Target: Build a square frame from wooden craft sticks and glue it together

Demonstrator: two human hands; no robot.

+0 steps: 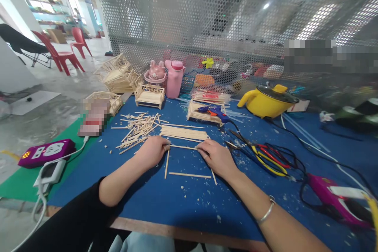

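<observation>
Left hand [153,151]: thumb and forefinger drawn together at the left end of a thin wooden stick [183,147]; remaining fingers curled, partly hidden. Right hand [217,158]: thumb and forefinger likewise pinched at the stick's right end. Stick lies crosswise between the two hands, at the far side of a four-sided layout on the blue tabletop [189,201].

Other sides of layout: left stick [167,163] running toward the person from beneath the left fingertips; right stick [214,177], upper part hidden by the right hand; near stick [189,175] lying crosswise between these two, its left end just short of the left stick.

Just beyond the hands: a row of sticks [183,132] laid side by side. Left of the row: loose heap of sticks [140,130], pointing every way. Behind the row: glue gun [213,113] resting on a small wooden frame.

To the right: pliers [270,164] with yellow and blue handles, among dark cables. Farther back: small wooden bench [150,96], pink jug [175,80], yellow pot [267,104] with dark lid. Backdrop: perforated metal screen [177,12]. Left, on the floor: red chairs [68,57].
</observation>
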